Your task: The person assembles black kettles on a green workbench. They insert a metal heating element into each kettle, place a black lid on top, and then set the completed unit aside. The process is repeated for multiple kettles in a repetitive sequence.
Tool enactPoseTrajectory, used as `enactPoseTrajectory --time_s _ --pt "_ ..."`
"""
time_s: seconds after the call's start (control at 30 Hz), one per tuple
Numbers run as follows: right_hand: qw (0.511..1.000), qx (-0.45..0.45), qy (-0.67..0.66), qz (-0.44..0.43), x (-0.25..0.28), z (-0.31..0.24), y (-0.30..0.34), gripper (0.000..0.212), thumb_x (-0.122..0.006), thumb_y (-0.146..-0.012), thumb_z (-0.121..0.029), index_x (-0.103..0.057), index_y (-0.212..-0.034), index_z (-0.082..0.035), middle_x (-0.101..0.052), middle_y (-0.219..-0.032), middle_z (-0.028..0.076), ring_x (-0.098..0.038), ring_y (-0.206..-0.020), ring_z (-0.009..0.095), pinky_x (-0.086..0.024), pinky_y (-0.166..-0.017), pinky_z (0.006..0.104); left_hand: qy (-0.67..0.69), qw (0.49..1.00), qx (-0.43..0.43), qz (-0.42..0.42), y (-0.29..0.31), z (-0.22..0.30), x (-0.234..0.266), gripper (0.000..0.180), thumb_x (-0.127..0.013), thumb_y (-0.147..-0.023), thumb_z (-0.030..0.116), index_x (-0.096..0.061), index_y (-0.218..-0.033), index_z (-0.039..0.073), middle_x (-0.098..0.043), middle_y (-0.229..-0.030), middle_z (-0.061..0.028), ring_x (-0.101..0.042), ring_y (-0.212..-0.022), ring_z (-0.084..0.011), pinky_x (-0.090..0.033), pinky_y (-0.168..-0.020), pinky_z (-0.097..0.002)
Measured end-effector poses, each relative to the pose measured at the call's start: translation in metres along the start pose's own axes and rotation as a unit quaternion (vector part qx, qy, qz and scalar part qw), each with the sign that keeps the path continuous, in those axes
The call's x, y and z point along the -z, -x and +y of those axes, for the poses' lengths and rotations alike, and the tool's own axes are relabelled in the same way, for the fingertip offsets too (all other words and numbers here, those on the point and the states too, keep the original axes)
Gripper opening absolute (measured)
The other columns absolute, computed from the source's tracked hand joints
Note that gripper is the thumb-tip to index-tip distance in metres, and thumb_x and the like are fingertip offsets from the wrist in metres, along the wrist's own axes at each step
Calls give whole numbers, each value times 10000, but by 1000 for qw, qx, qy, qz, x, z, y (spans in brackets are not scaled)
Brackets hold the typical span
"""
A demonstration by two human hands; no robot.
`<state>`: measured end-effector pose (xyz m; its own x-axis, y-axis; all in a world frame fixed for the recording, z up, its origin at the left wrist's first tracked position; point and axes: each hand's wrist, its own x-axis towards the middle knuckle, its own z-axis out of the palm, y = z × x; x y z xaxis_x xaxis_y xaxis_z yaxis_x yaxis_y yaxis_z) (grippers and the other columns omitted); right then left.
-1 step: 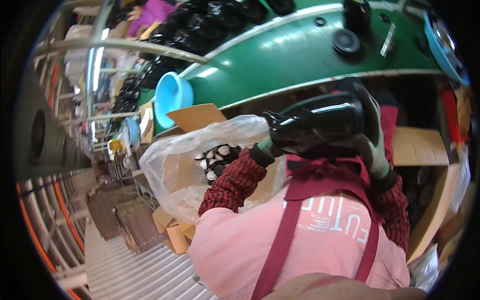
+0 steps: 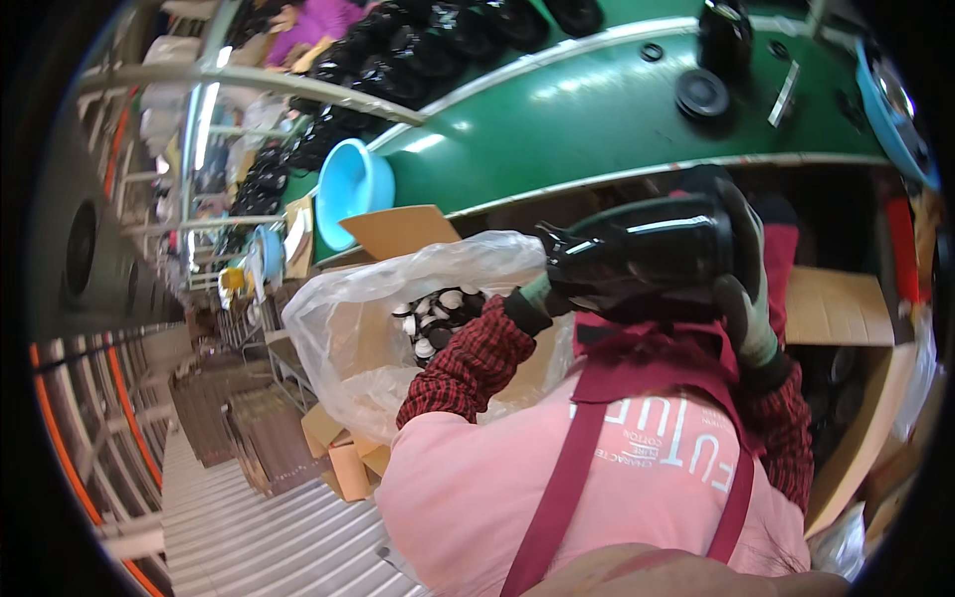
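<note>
A glossy black jug-like vessel lies on its side between my hands, in front of my maroon apron. Its narrower, spout-like end points left and the broad end right. My left hand, gloved with a dark cuff, holds the narrow end from below; its fingers are mostly hidden behind the vessel. Around the broad end curls my right hand, in a grey-green glove with dark fingers. Below and left of the vessel, a carton lined with a clear plastic bag contains several black-and-white caps.
Ahead runs a green worktable with a black round lid, an upright black vessel and a metal strip. Blue basins stand at both sides. Several black vessels line the far side. An open carton is at right.
The view has shifted slightly, with the table and basins appearing a little lower and further right. Both hands keep their hold on the black vessel.
</note>
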<state>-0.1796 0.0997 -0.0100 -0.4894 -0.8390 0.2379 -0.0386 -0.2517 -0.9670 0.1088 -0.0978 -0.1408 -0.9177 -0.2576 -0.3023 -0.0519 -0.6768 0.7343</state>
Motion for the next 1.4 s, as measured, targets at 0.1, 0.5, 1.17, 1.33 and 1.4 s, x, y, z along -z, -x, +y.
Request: enactPoseTrajectory --time_s 0.1,0.5,1.17,1.33,1.4 --pt "990 -37 -133 26 -10 6 2 862 -525 -1049 -578 -301 -1666 -18 -368 -1659 160 -375 -1531 294 -306 -1260 425 -23 997 0 -76 -7 40 -28 562 -690 -1044 218 -511 -1550 51 -589 -1521 -92 -601 -1298 -193 -529 -1086 -392" --pt "945 -182 -271 37 -5 -24 -15 618 -376 -1151 -429 -388 -1621 -29 -505 -1568 118 -490 -1450 229 -350 -1240 372 -427 888 -161 49 -23 113 -90 463 -603 -1045 169 -613 -1479 6 -682 -1417 -110 -654 -1223 -168 -536 -1095 -359" --pt "997 62 -32 19 12 15 -16 566 -494 -1103 -199 -387 -1628 -13 -382 -1679 160 -382 -1538 284 -245 -1287 382 -354 918 -173 42 -32 76 -25 559 -817 -938 307 -668 -1376 -7 -723 -1307 -143 -691 -1199 -287 -534 -1060 -429" --pt "951 -213 -209 -78 46 36 -17 634 -588 -1079 -197 -333 -1637 -38 -451 -1619 141 -445 -1499 274 -366 -1239 405 -700 669 -249 23 -46 155 -120 660 -866 -871 401 -681 -1364 2 -756 -1246 -112 -740 -1093 -302 -567 -991 -390" --pt "966 -164 -190 -58 42 31 -23 690 -587 -1087 -285 -297 -1662 -34 -400 -1660 131 -393 -1531 254 -310 -1273 404 -641 741 -195 45 -48 136 -93 645 -819 -917 402 -665 -1405 10 -764 -1227 -96 -740 -1091 -316 -573 -1001 -409"
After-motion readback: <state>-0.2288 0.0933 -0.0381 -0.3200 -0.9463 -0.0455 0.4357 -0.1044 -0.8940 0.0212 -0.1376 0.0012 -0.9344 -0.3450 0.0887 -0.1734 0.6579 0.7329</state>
